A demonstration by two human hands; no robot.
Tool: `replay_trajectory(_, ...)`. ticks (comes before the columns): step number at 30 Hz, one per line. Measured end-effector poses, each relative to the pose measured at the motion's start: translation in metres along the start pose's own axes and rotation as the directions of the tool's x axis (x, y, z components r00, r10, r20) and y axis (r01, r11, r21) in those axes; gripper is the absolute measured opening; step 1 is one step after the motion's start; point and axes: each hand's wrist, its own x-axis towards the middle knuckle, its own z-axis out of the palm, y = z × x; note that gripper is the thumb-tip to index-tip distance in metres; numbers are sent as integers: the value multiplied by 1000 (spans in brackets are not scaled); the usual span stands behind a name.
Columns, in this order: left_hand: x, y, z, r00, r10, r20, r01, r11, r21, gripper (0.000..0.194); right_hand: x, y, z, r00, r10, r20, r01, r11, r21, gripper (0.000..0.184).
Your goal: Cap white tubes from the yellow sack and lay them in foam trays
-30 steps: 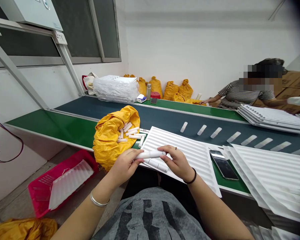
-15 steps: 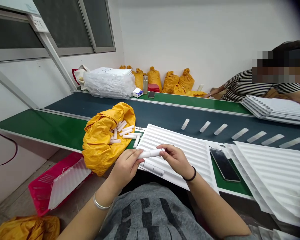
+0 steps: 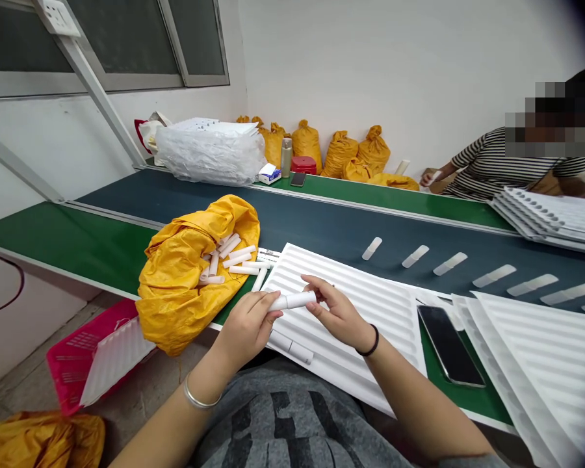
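Note:
Both hands hold one white tube (image 3: pixel 295 301) level above a white ribbed tray (image 3: pixel 370 305). My left hand (image 3: pixel 246 325) pinches the tube's left end; my right hand (image 3: pixel 334 312) pinches its right end. Another white tube (image 3: pixel 292 346) lies in a groove at the tray's near edge. To the left an open yellow bag (image 3: pixel 185 273) spills several more white tubes (image 3: pixel 234 260) onto the green table edge.
A dark conveyor belt (image 3: pixel 322 227) carries several white tubes (image 3: pixel 448 263) to the right. A black phone (image 3: pixel 451 344) lies beside more ribbed trays (image 3: pixel 541 351). A pink basket (image 3: pixel 97 354) sits on the floor. A person in a striped shirt (image 3: pixel 497 166) works across the belt.
The camera view has shifted down and left. My hands still hold the tube between them, now slightly higher over the tray. The tubes on the belt have moved right.

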Motion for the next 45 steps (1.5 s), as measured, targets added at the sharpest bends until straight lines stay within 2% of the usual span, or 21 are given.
replay_trajectory(2, 0, 1, 4, 999, -35, 2, 35, 997, -71, 27, -3, 1, -4, 995, -92, 32, 94, 991, -93, 32)
replay_trajectory(5, 0, 5, 9, 998, -60, 14, 61, 986, -157, 22, -11, 0, -8, 988, -154, 29, 156, 982, -109, 26)
replay_trajectory(9, -3, 7, 20, 995, -71, 76, 84, 980, -181, 22, -18, 7, -6, 986, -154, 64, 161, 979, -123, 29)
replay_trajectory(12, -3, 0, 34, 981, -44, 190, 71, 988, -137, 31, -8, 23, -5, 976, -135, 172, 185, 929, -319, 24)
replay_trajectory(14, 0, -17, 42, 967, -64, 247, 85, 994, -76, 48, 9, 41, -12, 989, -11, 146, 83, 863, -499, 18)
replay_trajectory(16, 6, -44, 44, 959, -172, 227, 161, 985, 65, 53, 34, 66, -29, 986, 166, -31, -151, 784, -603, 17)
replay_trajectory(18, 12, -77, 42, 932, -319, 172, 273, 930, 245, 40, 60, 95, -53, 926, 299, -230, -377, 704, -602, 23)
replay_trajectory(20, 18, -108, 38, 894, -421, 155, 348, 869, 351, 32, 83, 125, -78, 849, 395, -350, -528, 624, -577, 28)
replay_trajectory(22, 22, -131, 35, 862, -475, 178, 379, 836, 396, 27, 98, 151, -97, 768, 510, -387, -637, 545, -546, 25)
replay_trajectory(24, 25, -145, 36, 837, -510, 200, 397, 816, 421, 25, 105, 169, -108, 706, 606, -366, -694, 488, -529, 20)
replay_trajectory(27, 27, -153, 40, 819, -538, 202, 425, 804, 416, 22, 107, 177, -114, 657, 677, -331, -723, 441, -532, 22)
replay_trajectory(29, 29, -155, 41, 825, -532, 191, 439, 816, 377, 18, 102, 167, -113, 641, 687, -341, -731, 413, -543, 31)
replay_trajectory(30, 30, -155, 40, 833, -521, 184, 442, 828, 346, 18, 97, 157, -111, 644, 680, -350, -729, 407, -550, 35)
replay_trajectory(32, 32, -151, 37, 861, -483, 158, 436, 862, 258, 20, 80, 130, -97, 680, 647, -344, -699, 431, -570, 33)
replay_trajectory(34, 34, -143, 32, 894, -434, 113, 417, 897, 147, 22, 52, 96, -69, 758, 602, -251, -612, 524, -592, 23)
replay_trajectory(36, 35, -129, 30, 917, -393, 65, 391, 919, 49, 22, 18, 64, -31, 828, 560, -36, -471, 658, -588, 15)
replay_trajectory(37, 35, -122, 30, 924, -379, 40, 379, 925, 3, 22, 1, 50, -11, 851, 496, 171, -327, 756, -566, 17)
replay_trajectory(39, 34, -106, 32, 923, -386, -11, 379, 912, -157, 22, -29, 31, 24, 837, 419, 352, -191, 826, -530, 13)
replay_trajectory(40, 33, -99, 35, 908, -419, -33, 394, 875, -280, 22, -41, 26, 37, 825, 409, 391, -162, 833, -528, 15)
replay_trajectory(42, 30, -86, 41, 859, -510, -37, 419, 743, -522, 25, -57, 21, 52, 826, 425, 371, -168, 813, -557, 20)
replay_trajectory(45, 27, -69, 47, 803, -596, 18, 438, 570, -695, 33, -65, 19, 55, 860, 424, 283, -199, 791, -579, 17)
